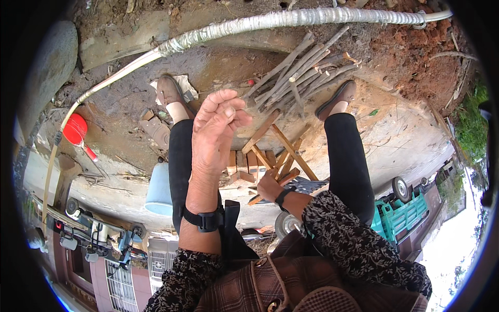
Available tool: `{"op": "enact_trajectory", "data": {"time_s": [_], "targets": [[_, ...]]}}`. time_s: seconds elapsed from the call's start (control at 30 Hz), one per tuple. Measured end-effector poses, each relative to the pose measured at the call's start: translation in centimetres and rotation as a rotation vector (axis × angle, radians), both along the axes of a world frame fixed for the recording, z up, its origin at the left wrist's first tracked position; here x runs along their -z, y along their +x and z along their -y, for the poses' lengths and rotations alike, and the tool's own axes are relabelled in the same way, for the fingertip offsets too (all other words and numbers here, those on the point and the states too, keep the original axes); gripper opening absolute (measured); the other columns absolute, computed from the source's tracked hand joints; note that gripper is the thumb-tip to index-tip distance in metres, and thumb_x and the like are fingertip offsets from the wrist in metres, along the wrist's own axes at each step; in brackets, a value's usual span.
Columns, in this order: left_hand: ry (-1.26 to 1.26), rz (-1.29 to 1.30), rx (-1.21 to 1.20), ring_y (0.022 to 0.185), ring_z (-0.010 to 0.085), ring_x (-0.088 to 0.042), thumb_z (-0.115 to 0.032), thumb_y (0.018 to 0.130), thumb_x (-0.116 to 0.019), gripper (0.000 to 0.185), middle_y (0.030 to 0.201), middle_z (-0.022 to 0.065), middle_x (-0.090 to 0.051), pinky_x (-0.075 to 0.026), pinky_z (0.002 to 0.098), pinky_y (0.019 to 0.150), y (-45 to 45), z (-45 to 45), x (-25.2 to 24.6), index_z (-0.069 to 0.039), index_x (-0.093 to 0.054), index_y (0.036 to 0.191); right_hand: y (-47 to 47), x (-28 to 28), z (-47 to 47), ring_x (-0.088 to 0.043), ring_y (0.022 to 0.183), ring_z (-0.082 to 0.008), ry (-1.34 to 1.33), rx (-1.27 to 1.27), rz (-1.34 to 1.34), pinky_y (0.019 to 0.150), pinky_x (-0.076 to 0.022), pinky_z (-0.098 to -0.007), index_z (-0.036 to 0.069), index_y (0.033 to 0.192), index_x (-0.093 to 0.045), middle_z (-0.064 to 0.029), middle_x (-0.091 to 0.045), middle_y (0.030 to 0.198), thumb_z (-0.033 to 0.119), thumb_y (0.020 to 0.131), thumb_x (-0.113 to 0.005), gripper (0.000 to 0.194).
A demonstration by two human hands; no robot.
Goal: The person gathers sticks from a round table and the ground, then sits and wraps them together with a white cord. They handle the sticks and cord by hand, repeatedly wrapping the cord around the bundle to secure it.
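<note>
My left hand (220, 132) is raised in front of me at the centre left, its fingers loosely bent and nothing seen in them. Lower and to its right, my right hand (269, 186) is closed round a bar of a wooden folding frame (294, 150), seemingly a stool. Its crossed legs point away from me. A dark slatted or woven piece (306, 185) lies beside the frame, partly hidden by the right forearm. Both wrists wear black bands. Beyond the frame, a pile of cut sticks (298, 76) lies on the ground between my shoes.
Several bricks (252, 159) lie by the frame. A light blue bucket (159, 191) stands beside my left leg. A red plastic ladle (76, 130) lies farther left. A wrapped pale hose (249, 27) arches across the far side. A green cart (405, 218) stands behind at right.
</note>
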State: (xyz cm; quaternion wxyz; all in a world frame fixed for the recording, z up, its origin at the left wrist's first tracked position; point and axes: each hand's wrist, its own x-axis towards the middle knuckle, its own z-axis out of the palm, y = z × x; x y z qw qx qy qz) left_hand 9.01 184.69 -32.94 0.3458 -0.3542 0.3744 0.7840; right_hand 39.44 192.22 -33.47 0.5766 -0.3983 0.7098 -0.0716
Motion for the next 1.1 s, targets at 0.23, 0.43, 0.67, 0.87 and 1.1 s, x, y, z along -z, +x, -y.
{"op": "enact_trajectory", "data": {"time_s": [0.23, 0.43, 0.67, 0.87, 1.1], "targets": [[0.006, 0.002, -0.026, 0.089, 0.0163, -0.065, -0.016, 0.092, -0.063, 0.032, 0.105, 0.0077, -0.067, -0.052, 0.0335, 0.084, -0.6, 0.0, 0.3, -0.002, -0.058, 0.120, -0.2, -0.5, -0.4, -0.060, 0.062, -0.0307, -0.018, -0.038, -0.024, 0.065, -0.0438, -0.0661, 0.009, 0.071, -0.073, -0.0089, -0.059, 0.059, 0.018, 0.076, -0.065, 0.013], [0.029, -0.019, -0.038, 0.087, 0.0167, -0.065, -0.018, 0.092, -0.063, 0.033, 0.104, 0.0074, -0.067, -0.052, 0.0342, 0.084, -0.8, 0.2, 0.4, -0.003, -0.058, 0.121, 0.0, -0.2, 1.1, -0.059, 0.061, -0.0300, 0.029, -0.090, -0.050, 0.064, -0.0456, -0.0621, 0.009, 0.071, -0.073, -0.0080, -0.058, 0.058, 0.018, 0.075, -0.065, 0.012], [0.049, -0.009, -0.066, 0.087, 0.0170, -0.066, -0.016, 0.092, -0.063, 0.031, 0.104, 0.0073, -0.067, -0.052, 0.0333, 0.082, -1.8, 0.1, -0.2, -0.002, -0.059, 0.120, -1.3, -0.4, -0.8, -0.064, 0.066, -0.0264, 0.023, -0.084, -0.065, 0.060, -0.0477, -0.0488, 0.009, 0.070, -0.072, -0.0076, -0.062, 0.063, 0.018, 0.074, -0.064, 0.012], [0.070, 0.023, -0.136, 0.086, 0.0165, -0.066, -0.013, 0.093, -0.062, 0.028, 0.104, 0.0075, -0.068, -0.053, 0.0328, 0.083, -2.8, 0.0, -1.0, -0.002, -0.059, 0.119, -2.9, 0.8, -3.7, -0.065, 0.068, -0.0263, 0.002, 0.023, -0.040, 0.061, -0.0484, -0.0479, 0.009, 0.070, -0.072, -0.0078, -0.064, 0.067, 0.019, 0.073, -0.065, 0.012], [0.128, 0.059, -0.154, 0.085, 0.0176, -0.067, -0.011, 0.094, -0.060, 0.027, 0.104, 0.0082, -0.068, -0.054, 0.0338, 0.080, -3.5, 0.2, -1.2, -0.003, -0.059, 0.119, -3.2, 0.5, -4.5, -0.067, 0.071, -0.0261, -0.027, 0.103, -0.026, 0.062, -0.0492, -0.0469, 0.009, 0.070, -0.072, -0.0080, -0.066, 0.071, 0.019, 0.072, -0.065, 0.012]]}}
